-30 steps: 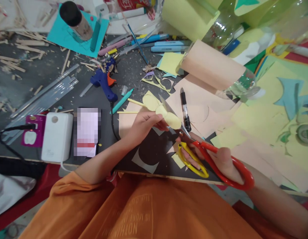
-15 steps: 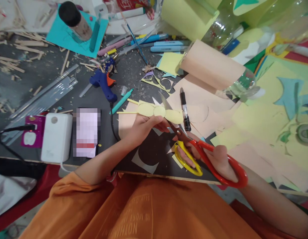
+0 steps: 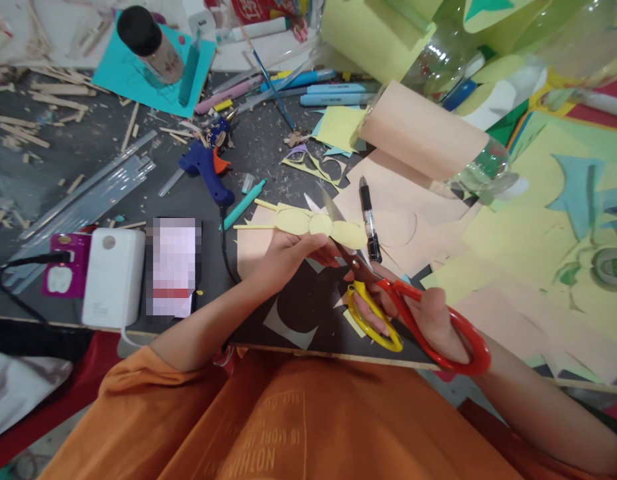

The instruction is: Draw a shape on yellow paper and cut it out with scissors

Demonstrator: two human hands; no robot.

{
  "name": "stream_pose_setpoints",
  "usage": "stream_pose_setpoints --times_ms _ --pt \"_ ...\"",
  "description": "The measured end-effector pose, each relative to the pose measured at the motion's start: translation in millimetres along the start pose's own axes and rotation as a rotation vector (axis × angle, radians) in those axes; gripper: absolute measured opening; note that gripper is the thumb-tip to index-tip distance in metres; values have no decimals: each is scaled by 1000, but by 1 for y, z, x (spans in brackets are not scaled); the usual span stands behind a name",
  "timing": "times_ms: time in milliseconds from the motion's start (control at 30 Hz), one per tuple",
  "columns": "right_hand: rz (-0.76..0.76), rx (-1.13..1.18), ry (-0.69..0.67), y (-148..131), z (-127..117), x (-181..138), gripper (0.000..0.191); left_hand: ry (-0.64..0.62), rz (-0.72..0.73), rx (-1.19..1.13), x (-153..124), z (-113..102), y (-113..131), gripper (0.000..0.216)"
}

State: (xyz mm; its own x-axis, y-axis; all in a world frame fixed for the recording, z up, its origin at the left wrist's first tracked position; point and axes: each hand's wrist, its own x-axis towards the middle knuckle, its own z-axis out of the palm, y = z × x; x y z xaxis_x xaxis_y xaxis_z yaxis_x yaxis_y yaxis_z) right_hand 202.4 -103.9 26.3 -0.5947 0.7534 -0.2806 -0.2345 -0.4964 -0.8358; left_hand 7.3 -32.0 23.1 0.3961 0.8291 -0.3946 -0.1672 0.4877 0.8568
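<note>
My left hand [image 3: 301,250] pinches a strip of yellow paper [image 3: 294,221] with rounded outlines, thumb on top and fingers beneath. In my right hand [image 3: 428,317] is a pair of scissors [image 3: 413,300] with one red and one yellow handle loop. The blades stand parted around the paper strip, their tips showing past its far edge. Just right of the strip lies a black pen [image 3: 369,220] on peach paper [image 3: 406,250]. Two thin yellow strips poke out at the left of the held paper.
A blue glue gun [image 3: 206,167] and a teal marker [image 3: 246,202] lie ahead on the left. Nearer are a phone [image 3: 173,267] and a white power bank [image 3: 113,277]. A paper-wrapped bottle [image 3: 423,133], paper scraps and wood sticks [image 3: 58,100] are spread farther out.
The scissors' handles have shifted very slightly to the left and closer together with my right hand. My left hand and the paper stay nearly still.
</note>
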Motion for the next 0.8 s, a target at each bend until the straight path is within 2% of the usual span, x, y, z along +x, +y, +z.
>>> stream_pose_setpoints --times_ms 233,500,800 --pt "52 2 23 -13 7 2 78 -21 26 1 1 0 -2 28" --pt "27 55 11 -2 3 -1 82 -9 20 25 1 -1 -3 31" --pt "80 -7 42 -17 7 0 78 -11 -3 39 0 -1 -1 30"
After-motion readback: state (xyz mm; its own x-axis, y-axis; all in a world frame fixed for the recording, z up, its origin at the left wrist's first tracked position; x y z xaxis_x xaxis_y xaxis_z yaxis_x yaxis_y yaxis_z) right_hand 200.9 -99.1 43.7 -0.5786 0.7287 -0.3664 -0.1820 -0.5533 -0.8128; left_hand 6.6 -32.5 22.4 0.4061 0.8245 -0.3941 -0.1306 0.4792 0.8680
